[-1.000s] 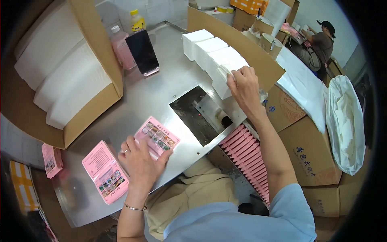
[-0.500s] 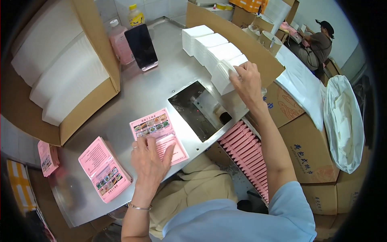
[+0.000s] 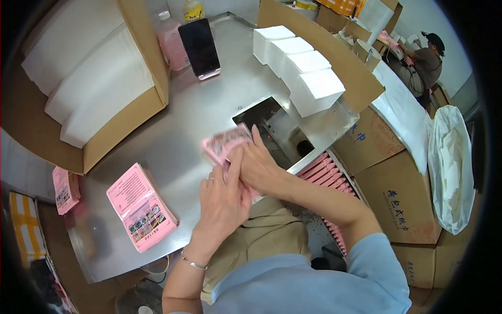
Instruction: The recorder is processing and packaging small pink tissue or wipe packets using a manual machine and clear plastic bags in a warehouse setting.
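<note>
Both your hands meet on a pink printed sheet beside the table opening

Your left hand (image 3: 225, 201) lies with its fingers bent and partly closed at the near edge of the pink printed sheet (image 3: 226, 142), tucked against your right hand (image 3: 255, 161); the right reaches across from its own side, back of the hand up, one finger stretched along the sheet's right end and the others curled down out of sight; both hands touch the sheet, but their gripping sides are hidden and the sheet is blurred, so you cannot tell from this view how firmly either one has hold of it; the sheet looks bent, just left of the rectangular opening (image 3: 272, 128) in the metal table (image 3: 172, 141).

To the left of your hands lies a stack of pink printed sheets (image 3: 142, 206), well apart from them; a smaller pink stack (image 3: 66, 189) sits at the table's left edge; beyond the opening stand white tissue stacks (image 3: 317, 90) in a stepped row, beside an upright cardboard panel (image 3: 337, 60); a phone (image 3: 200, 48) leans on its stand near a pink bottle (image 3: 173, 42); below the table's right edge, partly under your right forearm, runs a row of folded pink packs (image 3: 327, 175).
</note>
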The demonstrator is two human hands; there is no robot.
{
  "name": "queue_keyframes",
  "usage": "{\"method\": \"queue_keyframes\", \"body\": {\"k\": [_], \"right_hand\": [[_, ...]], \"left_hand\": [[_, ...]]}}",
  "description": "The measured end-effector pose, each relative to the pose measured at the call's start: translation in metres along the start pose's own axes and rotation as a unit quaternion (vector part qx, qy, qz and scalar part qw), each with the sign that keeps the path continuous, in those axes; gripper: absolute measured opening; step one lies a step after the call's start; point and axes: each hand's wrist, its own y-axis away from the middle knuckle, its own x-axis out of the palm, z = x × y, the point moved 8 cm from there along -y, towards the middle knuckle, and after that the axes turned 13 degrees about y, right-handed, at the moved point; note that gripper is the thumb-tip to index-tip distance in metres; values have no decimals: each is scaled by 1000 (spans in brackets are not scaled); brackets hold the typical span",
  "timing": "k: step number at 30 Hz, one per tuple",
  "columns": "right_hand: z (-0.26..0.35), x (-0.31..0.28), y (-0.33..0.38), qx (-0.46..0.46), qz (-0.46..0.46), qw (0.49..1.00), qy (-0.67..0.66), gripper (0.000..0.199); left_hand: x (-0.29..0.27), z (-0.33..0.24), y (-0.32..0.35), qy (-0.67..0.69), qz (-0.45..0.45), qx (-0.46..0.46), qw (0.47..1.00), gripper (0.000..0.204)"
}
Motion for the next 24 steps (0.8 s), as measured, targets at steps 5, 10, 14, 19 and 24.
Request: {"method": "queue_keyframes", "body": {"k": [5, 10, 14, 19, 24], "right_hand": [[-77, 22, 11, 128, -132, 978, -94, 36], [-97, 17, 42, 162, 134, 978, -10, 14], [-112, -118, 53, 197, -293, 916, 189, 18], [-177, -91, 60, 295, -218, 899, 239, 15], [-190, -94, 65, 294, -249, 904, 184, 16]], "left_hand": [[-38, 3, 7, 178, 23, -70, 981, 66], [-55, 9, 38, 144, -14, 47, 988, 29], [-147, 48, 79, -118, -283, -77, 949, 20], [-137, 115, 103, -180, -54, -182, 965, 14], [-110, 84, 62, 107, -127, -197, 966, 10]]}}
